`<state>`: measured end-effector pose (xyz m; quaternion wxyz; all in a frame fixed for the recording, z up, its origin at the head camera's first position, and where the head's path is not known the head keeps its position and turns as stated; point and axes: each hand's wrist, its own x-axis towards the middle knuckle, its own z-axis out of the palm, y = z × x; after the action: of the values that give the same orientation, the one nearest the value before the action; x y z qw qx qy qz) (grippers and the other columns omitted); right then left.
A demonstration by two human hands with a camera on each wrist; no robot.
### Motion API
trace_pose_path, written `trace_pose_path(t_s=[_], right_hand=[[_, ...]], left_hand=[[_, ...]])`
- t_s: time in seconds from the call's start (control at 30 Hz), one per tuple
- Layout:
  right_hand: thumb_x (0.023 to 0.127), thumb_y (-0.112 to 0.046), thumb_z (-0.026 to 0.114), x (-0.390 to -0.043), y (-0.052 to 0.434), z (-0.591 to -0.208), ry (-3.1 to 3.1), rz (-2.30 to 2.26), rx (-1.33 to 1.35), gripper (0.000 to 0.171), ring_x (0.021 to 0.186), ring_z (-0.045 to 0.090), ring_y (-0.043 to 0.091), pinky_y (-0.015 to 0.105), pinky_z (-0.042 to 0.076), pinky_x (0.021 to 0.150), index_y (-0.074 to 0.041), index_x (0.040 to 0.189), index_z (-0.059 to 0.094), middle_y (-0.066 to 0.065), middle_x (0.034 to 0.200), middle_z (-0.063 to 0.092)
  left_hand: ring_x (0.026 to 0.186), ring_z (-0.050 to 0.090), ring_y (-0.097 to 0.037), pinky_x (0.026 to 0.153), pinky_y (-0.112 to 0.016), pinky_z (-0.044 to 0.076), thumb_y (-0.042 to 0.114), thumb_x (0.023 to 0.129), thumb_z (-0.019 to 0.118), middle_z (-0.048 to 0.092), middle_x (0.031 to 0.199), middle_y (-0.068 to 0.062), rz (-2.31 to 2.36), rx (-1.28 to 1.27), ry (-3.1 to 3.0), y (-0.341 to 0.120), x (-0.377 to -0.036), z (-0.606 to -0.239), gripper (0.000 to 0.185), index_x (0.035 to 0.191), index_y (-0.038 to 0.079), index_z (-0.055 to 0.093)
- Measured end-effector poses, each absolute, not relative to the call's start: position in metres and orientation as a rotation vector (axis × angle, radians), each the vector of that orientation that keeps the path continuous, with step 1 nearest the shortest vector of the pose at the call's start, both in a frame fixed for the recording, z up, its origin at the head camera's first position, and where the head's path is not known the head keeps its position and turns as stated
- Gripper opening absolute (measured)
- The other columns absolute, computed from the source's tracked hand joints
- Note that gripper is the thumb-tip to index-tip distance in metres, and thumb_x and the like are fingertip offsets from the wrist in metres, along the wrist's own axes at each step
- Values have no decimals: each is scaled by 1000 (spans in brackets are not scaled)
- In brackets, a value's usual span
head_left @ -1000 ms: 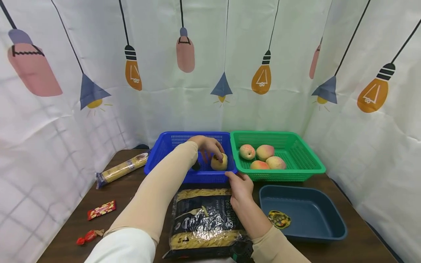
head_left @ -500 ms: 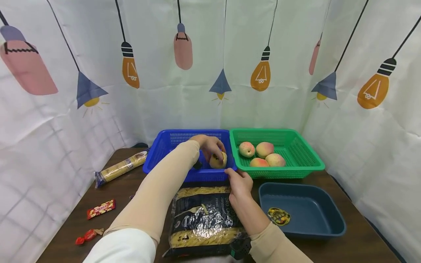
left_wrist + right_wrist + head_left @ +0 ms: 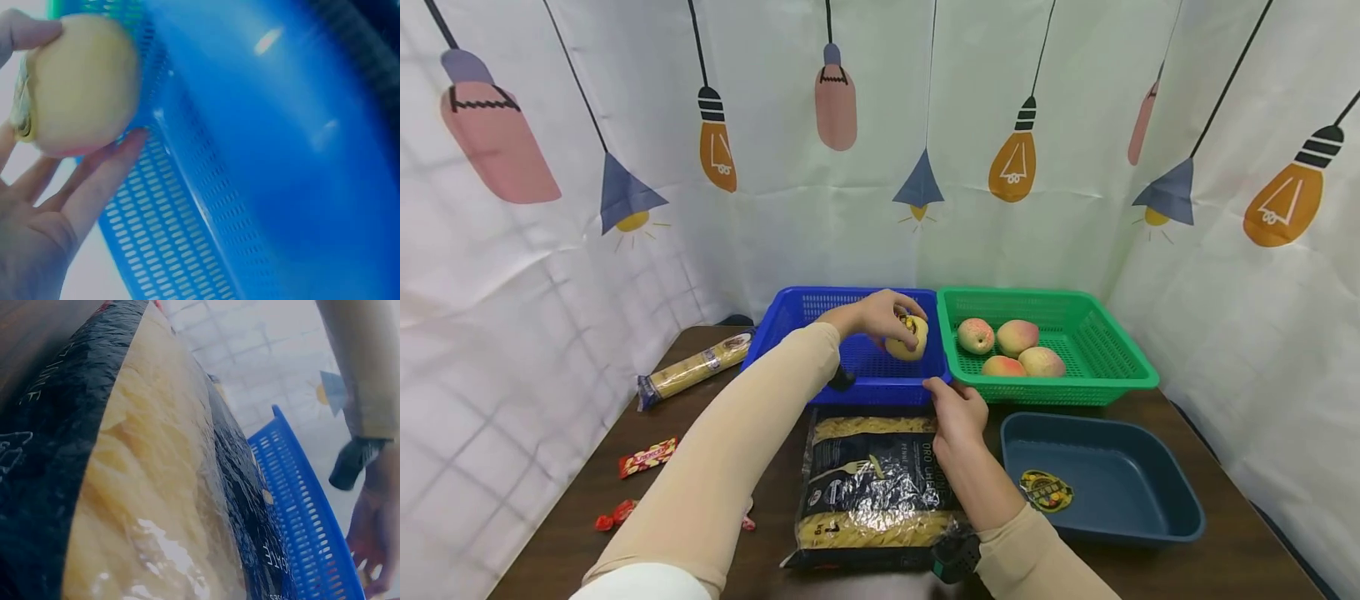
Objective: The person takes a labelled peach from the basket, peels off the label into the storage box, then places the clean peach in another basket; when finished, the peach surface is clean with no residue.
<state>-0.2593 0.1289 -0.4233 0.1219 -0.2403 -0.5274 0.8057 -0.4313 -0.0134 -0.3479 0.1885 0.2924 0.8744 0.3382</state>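
My left hand (image 3: 887,315) holds a pale yellow peach (image 3: 910,340) over the right part of the blue basket (image 3: 820,302). In the left wrist view the peach (image 3: 87,81) shows a pinkish underside and a sticker on one side, with the thumb on top and fingers beneath. My right hand (image 3: 958,412) grips the front rim of the blue basket near its right corner. Just in front of that basket lies a bag of penne pasta (image 3: 872,492), beside the right forearm. The right wrist view is mostly filled by the pasta bag (image 3: 144,475).
Several peaches (image 3: 1017,337) sit in the green basket (image 3: 1112,385) to the right. A dark blue tray (image 3: 1120,475) with a round sticker stands nearer. On the left lie a spaghetti pack (image 3: 700,367), a red-wrapped bar (image 3: 647,457) and a red candy (image 3: 616,515).
My left hand has lifted the peach up from the blue basket's floor, its fingers now round it. The right hand stays on the basket rim. The head view has shifted slightly.
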Motion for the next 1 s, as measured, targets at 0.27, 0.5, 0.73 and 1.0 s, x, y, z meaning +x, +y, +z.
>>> trace_pose_path(t_s=[0.27, 0.5, 0.73, 1.0], right_hand=[[96, -7, 79, -255, 137, -424, -1606, 2336, -716, 57, 142, 55, 34, 53, 47, 127, 5, 148, 61, 21, 153, 56], [96, -7, 80, -256, 135, -423, -1605, 2361, -698, 59, 144, 55, 34, 51, 46, 128, 6, 150, 60, 20, 154, 57], [97, -10, 80, -257, 137, -422, -1637, 2359, -706, 61, 139, 54, 33, 50, 47, 123, 5, 152, 58, 19, 154, 57], [103, -7, 73, -234, 147, -413, -1643, 2463, -637, 69, 161, 46, 37, 45, 41, 133, 7, 161, 38, 26, 169, 40]], left_hand=[[112, 66, -31, 88, -44, 62, 26, 93, 89, 62, 155, -4, 1405, 956, 2504, -24, -390, -341, 61, 150, 30, 70], [124, 65, -34, 92, -47, 64, 23, 91, 90, 61, 155, 2, 1681, 955, 2539, -47, -345, -346, 67, 153, 34, 66], [120, 69, -34, 90, -40, 67, 13, 90, 88, 63, 155, -1, 1917, 962, 2380, -60, -288, -363, 70, 155, 27, 65], [122, 66, -35, 81, -38, 70, 3, 88, 84, 56, 159, -11, 2101, 948, 2240, -75, -237, -392, 78, 161, 16, 58]])
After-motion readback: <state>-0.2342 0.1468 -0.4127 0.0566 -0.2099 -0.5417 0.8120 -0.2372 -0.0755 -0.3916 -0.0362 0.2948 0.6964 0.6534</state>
